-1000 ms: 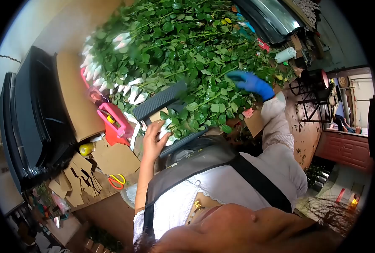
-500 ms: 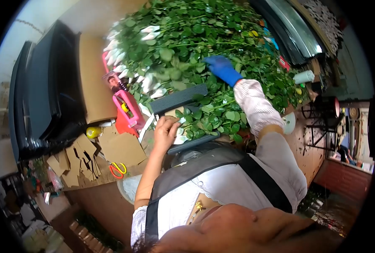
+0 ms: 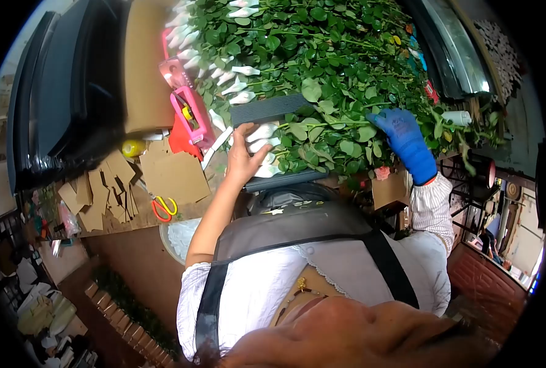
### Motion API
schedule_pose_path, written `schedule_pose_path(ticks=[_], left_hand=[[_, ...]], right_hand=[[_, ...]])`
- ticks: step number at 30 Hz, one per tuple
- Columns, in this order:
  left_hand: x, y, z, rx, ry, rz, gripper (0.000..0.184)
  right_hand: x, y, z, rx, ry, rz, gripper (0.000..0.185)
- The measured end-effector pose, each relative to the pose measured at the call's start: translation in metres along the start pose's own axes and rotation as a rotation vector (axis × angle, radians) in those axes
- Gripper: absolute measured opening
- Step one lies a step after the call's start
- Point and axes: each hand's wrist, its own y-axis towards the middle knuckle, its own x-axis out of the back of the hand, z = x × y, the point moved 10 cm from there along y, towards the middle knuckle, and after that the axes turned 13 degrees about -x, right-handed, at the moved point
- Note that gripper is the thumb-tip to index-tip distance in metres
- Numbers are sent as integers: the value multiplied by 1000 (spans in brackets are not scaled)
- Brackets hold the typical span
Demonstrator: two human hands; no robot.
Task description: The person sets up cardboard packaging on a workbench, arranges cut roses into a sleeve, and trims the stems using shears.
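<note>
My left hand [image 3: 245, 156] is bare, its thumb and fingers apart, touching the tips of white-wrapped flower heads [image 3: 264, 131] at the left end of a green bunch. In a blue glove, my right hand [image 3: 403, 136] closes on a leafy stem [image 3: 346, 124] of that bunch, and leaves stick out past it on the right. The bunch lies between a dark ridged bar [image 3: 270, 109] and a second dark bar [image 3: 288, 180] near my apron. Beyond them spreads a large pile of leafy stems [image 3: 310, 55], with more white-wrapped heads [image 3: 236, 86] along its left side.
A pink tape dispenser [image 3: 192, 116] stands left of the bars. Cardboard pieces [image 3: 172, 175], scissors [image 3: 164, 208] and a yellow tape roll [image 3: 133, 147] lie on the table's left part. Black wrapped stacks [image 3: 76, 80] stand far left. A white roll [image 3: 456, 118] is at the right.
My right hand has moved right from above the pile and closed on a stem. A further stem with white-wrapped heads now lies between the bars. My left hand's thumb and fingers have spread apart.
</note>
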Motion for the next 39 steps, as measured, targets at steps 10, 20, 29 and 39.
schedule_pose_path(ticks=[10, 20, 29, 39], left_hand=[[-4, 11, -40, -36, 366, 169, 43], [-3, 13, -35, -29, 209, 167, 44], [-3, 14, -36, -109, 235, 158, 45], [-1, 18, -37, -64, 194, 139, 44]], right_hand=[[-112, -16, -11, -55, 470, -192, 48], [31, 112, -29, -85, 407, 89, 55], [-27, 360, -48, -406, -214, -282, 67], [-147, 191, 66, 221, -64, 376, 30]])
